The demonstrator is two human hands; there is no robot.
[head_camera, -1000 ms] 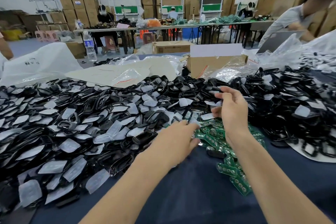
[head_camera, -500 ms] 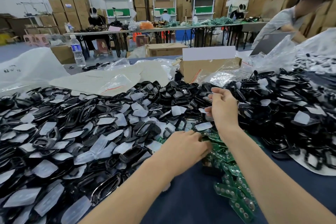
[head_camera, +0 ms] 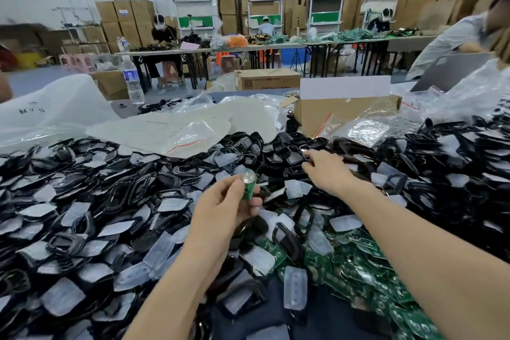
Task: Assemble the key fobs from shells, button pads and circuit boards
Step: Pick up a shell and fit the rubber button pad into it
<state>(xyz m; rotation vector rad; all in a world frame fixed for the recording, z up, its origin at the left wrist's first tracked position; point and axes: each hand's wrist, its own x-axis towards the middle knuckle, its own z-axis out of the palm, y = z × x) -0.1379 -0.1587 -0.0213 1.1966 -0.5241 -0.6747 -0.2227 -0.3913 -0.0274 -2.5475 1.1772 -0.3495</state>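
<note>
My left hand point(head_camera: 223, 210) holds a green circuit board point(head_camera: 249, 185) with a round silver battery upright between thumb and fingers, above the heap. My right hand point(head_camera: 325, 168) reaches forward into the pile of black shells point(head_camera: 284, 152), its fingertips pinching a glossy black shell point(head_camera: 305, 149). Translucent button pads point(head_camera: 162, 251) lie scattered all through the black shells. A spread of green circuit boards point(head_camera: 367, 270) lies under my right forearm.
An open cardboard box point(head_camera: 345, 110) and clear plastic bags point(head_camera: 187, 132) sit behind the heap. A water bottle point(head_camera: 133, 83) stands at the back left. More shells point(head_camera: 455, 163) pile up on the right. A person leans in at the far right; others work at distant tables.
My left hand has lifted off the boards and now holds one green board up. My right hand has reached farther forward into the black shells. The view has tilted upward.
</note>
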